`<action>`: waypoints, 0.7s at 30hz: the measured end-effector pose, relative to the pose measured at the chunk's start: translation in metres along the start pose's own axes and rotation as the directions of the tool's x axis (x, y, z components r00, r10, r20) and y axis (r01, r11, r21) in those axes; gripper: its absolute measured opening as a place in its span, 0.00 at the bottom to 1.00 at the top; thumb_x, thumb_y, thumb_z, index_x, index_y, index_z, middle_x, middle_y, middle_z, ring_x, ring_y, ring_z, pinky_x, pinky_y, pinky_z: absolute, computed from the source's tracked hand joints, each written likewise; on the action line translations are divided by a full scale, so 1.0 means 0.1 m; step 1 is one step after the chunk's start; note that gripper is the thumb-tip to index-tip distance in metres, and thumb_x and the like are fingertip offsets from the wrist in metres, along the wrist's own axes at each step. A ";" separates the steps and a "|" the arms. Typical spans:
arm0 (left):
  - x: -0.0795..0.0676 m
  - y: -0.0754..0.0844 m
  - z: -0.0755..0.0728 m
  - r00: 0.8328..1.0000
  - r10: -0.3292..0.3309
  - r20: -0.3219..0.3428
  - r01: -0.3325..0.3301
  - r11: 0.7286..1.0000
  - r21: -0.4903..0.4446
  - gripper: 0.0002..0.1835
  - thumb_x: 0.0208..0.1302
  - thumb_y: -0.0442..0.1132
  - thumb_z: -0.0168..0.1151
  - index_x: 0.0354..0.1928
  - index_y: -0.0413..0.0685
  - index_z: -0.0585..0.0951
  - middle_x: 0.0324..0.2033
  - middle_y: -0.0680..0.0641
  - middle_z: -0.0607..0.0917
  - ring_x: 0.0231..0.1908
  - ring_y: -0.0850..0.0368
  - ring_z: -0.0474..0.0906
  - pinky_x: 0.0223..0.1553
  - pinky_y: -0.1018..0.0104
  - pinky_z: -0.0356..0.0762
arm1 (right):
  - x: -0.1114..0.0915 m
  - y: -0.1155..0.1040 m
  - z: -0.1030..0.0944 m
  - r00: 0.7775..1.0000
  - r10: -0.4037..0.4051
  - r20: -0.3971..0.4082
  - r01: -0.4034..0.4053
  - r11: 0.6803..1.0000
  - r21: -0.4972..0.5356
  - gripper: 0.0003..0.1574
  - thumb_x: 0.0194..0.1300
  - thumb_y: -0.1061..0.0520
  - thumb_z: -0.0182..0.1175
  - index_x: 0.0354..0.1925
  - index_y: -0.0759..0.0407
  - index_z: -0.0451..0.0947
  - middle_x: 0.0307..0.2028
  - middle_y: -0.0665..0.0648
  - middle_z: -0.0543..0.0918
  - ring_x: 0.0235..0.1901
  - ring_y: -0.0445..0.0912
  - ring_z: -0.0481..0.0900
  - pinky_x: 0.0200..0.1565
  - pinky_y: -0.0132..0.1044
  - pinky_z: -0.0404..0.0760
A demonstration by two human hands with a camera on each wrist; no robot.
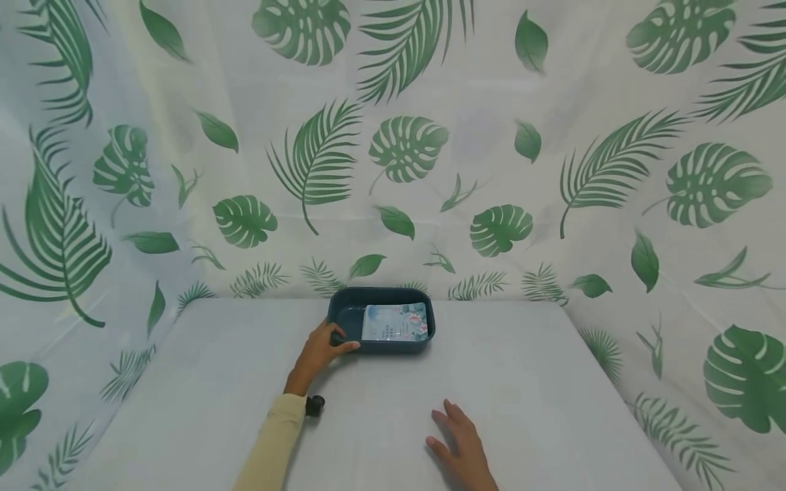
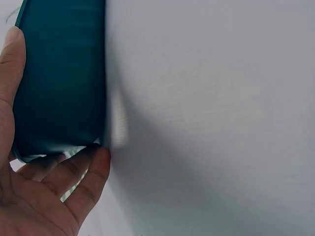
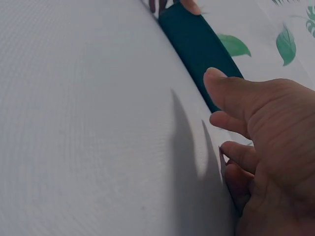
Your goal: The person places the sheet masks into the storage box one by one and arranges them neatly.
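A dark teal plastic bin (image 1: 381,348) with rounded corners stands at the far side of the white table. Inside it, toward the right, lies a light-blue flat pack (image 1: 395,322) with a pink flower print, its kind unclear. My left hand (image 1: 322,346) grips the bin's near left corner. In the left wrist view the thumb (image 2: 14,51) lies along the bin's front wall (image 2: 61,78), while the other fingers curl about its end. Nearer to me, my right hand (image 1: 460,443) hovers over the table with fingers spread and nothing held. The right wrist view shows that hand (image 3: 280,147) apart from the bin.
The white table (image 1: 522,382) reaches back to a hanging sheet (image 1: 467,157) printed with green leaves, which also covers the sides. A small black device (image 1: 315,406) sits at the left wrist, by the yellow sleeve (image 1: 273,436).
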State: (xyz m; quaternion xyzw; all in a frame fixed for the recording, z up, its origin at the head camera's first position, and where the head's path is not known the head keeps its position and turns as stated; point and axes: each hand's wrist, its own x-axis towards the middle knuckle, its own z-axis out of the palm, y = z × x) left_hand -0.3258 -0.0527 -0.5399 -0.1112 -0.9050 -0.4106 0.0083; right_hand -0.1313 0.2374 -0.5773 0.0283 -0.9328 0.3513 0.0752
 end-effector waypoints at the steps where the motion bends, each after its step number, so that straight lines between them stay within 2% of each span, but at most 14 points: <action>1: 0.01 0.00 -0.01 1.000 -0.003 -0.001 0.003 1.000 0.004 0.27 0.53 0.58 0.72 0.43 0.44 0.79 0.69 0.34 0.67 0.66 0.36 0.68 0.60 0.44 0.71 | 0.00 0.00 0.01 1.000 -0.005 0.005 0.006 1.000 -0.022 0.32 0.62 0.42 0.64 0.58 0.59 0.77 0.66 0.70 0.70 0.67 0.69 0.62 0.61 0.69 0.63; 4: 0.06 0.00 -0.04 1.000 0.002 0.017 -0.002 1.000 0.005 0.30 0.55 0.57 0.71 0.50 0.42 0.78 0.67 0.34 0.69 0.65 0.36 0.68 0.61 0.43 0.70 | 0.02 0.01 0.04 0.999 -0.039 -0.005 0.039 0.997 -0.066 0.32 0.61 0.41 0.64 0.57 0.58 0.78 0.66 0.70 0.70 0.66 0.69 0.63 0.57 0.71 0.65; 6: 0.06 0.00 -0.05 0.999 0.002 0.034 -0.002 1.000 0.005 0.35 0.56 0.57 0.70 0.59 0.41 0.75 0.69 0.32 0.65 0.67 0.34 0.64 0.62 0.40 0.67 | 0.05 0.02 0.05 0.998 -0.067 -0.021 0.065 0.993 -0.097 0.33 0.60 0.40 0.65 0.57 0.58 0.78 0.66 0.70 0.70 0.66 0.69 0.64 0.53 0.72 0.68; 9: -0.01 0.02 -0.07 1.000 -0.009 0.030 0.009 1.000 0.027 0.45 0.58 0.59 0.67 0.71 0.46 0.63 0.73 0.30 0.53 0.70 0.29 0.58 0.63 0.34 0.62 | 0.09 0.02 0.07 0.994 -0.103 -0.039 0.097 0.986 -0.136 0.34 0.60 0.40 0.65 0.58 0.57 0.77 0.66 0.69 0.70 0.65 0.68 0.64 0.49 0.71 0.70; 12: -0.21 0.10 -0.08 1.000 -0.007 -0.024 0.010 0.993 0.120 0.49 0.59 0.64 0.63 0.76 0.51 0.55 0.75 0.32 0.46 0.71 0.28 0.54 0.61 0.32 0.64 | 0.13 0.02 0.05 0.996 -0.090 -0.029 0.084 0.985 -0.153 0.36 0.62 0.39 0.63 0.61 0.57 0.74 0.68 0.69 0.68 0.67 0.67 0.62 0.50 0.70 0.70; 14: -0.39 0.21 -0.07 0.997 0.028 -0.068 -0.013 0.978 0.206 0.47 0.62 0.65 0.59 0.75 0.50 0.56 0.75 0.33 0.49 0.71 0.29 0.54 0.59 0.32 0.66 | 0.15 0.02 0.00 0.998 -0.055 -0.013 0.053 0.989 -0.142 0.37 0.64 0.39 0.61 0.63 0.58 0.72 0.69 0.69 0.66 0.68 0.66 0.60 0.53 0.71 0.67; 17: -0.68 0.37 -0.02 0.990 0.094 -0.100 -0.054 0.937 0.345 0.43 0.66 0.65 0.53 0.74 0.46 0.60 0.74 0.35 0.56 0.72 0.30 0.52 0.62 0.34 0.63 | 0.19 0.00 -0.12 1.000 0.012 0.011 -0.011 0.991 -0.132 0.38 0.67 0.40 0.59 0.66 0.61 0.68 0.69 0.69 0.65 0.70 0.66 0.58 0.56 0.72 0.64; 19: -0.84 0.47 0.03 0.987 0.124 -0.097 -0.071 0.900 0.430 0.40 0.68 0.64 0.50 0.73 0.46 0.63 0.74 0.37 0.59 0.73 0.31 0.51 0.65 0.34 0.60 | 0.24 -0.02 -0.20 0.999 0.036 0.016 -0.034 0.989 -0.141 0.39 0.68 0.41 0.57 0.68 0.62 0.65 0.69 0.70 0.64 0.70 0.66 0.59 0.57 0.72 0.64; 21: -0.97 0.56 0.10 0.988 0.133 -0.076 -0.082 0.877 0.473 0.39 0.69 0.65 0.47 0.73 0.48 0.63 0.74 0.39 0.59 0.74 0.33 0.49 0.67 0.34 0.55 | 0.29 -0.05 -0.26 0.999 0.051 0.015 -0.048 0.985 -0.168 0.40 0.70 0.41 0.56 0.69 0.63 0.63 0.70 0.71 0.63 0.69 0.67 0.60 0.57 0.71 0.65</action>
